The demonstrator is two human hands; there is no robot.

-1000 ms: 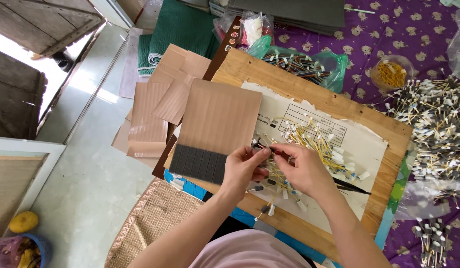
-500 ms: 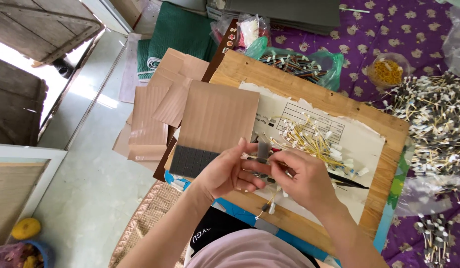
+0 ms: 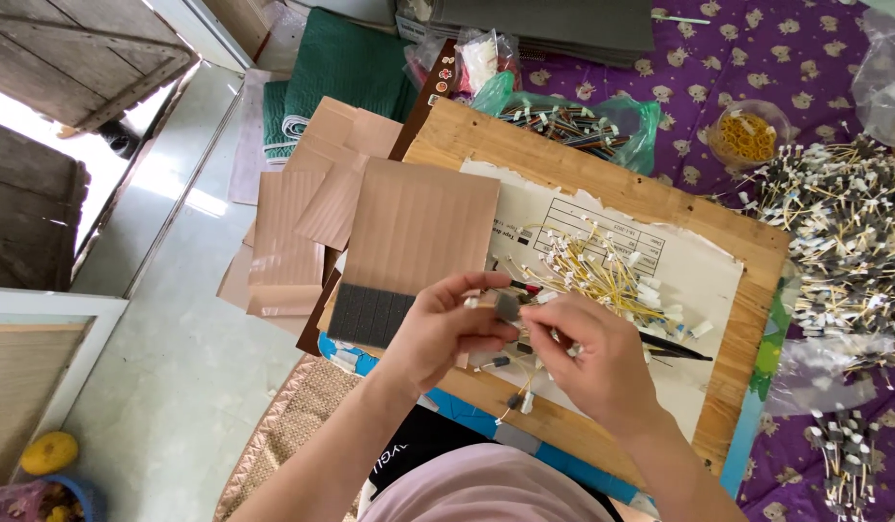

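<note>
Hands fitted a small grey foam square onto a yellow wire lead, just above the wooden board.

The left hand pinched the foam square; the right hand gripped the wire lead. Wrapping the square neatly seemingly called for aligned fingertips; the loose wire pile lay mid-board.

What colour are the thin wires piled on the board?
Yellow wires with white ends, clearest in the head view.

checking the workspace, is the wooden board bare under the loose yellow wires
No, the yellow wires lie on a torn white paper sheet that covers the middle of the wooden board.
</note>
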